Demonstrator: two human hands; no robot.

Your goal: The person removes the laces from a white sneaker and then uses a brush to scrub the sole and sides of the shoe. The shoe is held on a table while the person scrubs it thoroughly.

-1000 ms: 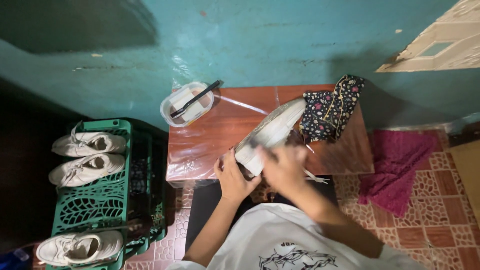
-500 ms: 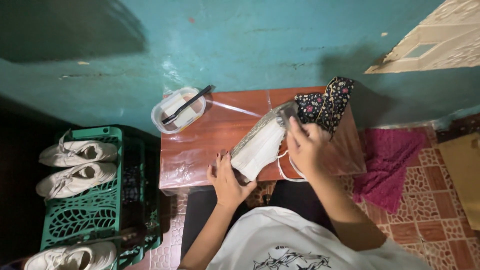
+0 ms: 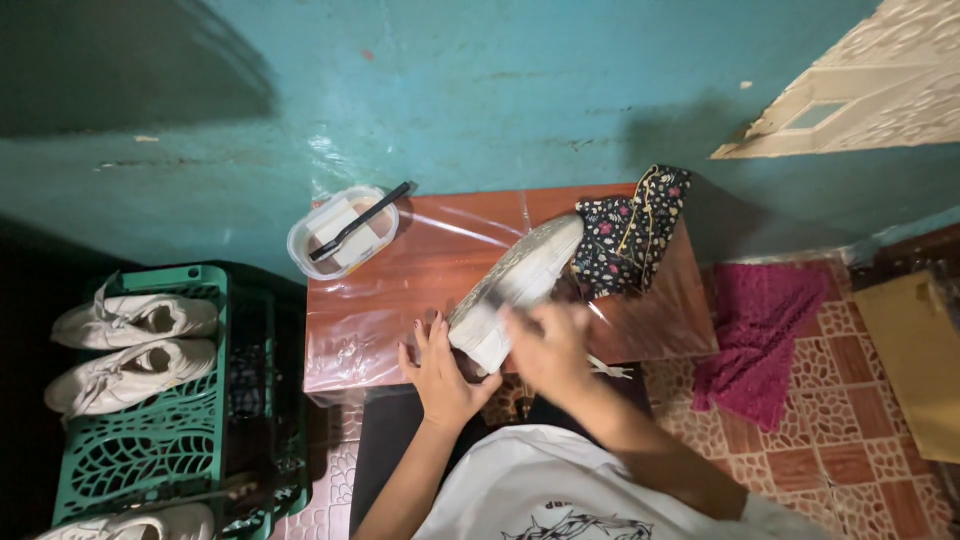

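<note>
A white sneaker (image 3: pixel 520 275) lies sole-up and tilted over a small brown table (image 3: pixel 400 290) covered in clear plastic. My left hand (image 3: pixel 440 375) cups the shoe's near end from below. My right hand (image 3: pixel 548 345) is blurred against the shoe's side near the heel; I cannot tell what it holds. A dark floral cloth (image 3: pixel 632 232) lies just beyond the shoe's toe.
A clear plastic tub (image 3: pixel 340 232) with a black brush across it sits at the table's far left corner. A green crate (image 3: pixel 150 400) on the left carries white sneakers (image 3: pixel 130 345). A magenta cloth (image 3: pixel 765 340) lies on the tiled floor at right, below the teal wall.
My right hand has slid from the shoe's toe end back down toward its heel. The shoe stays tilted on the table in my left hand.
</note>
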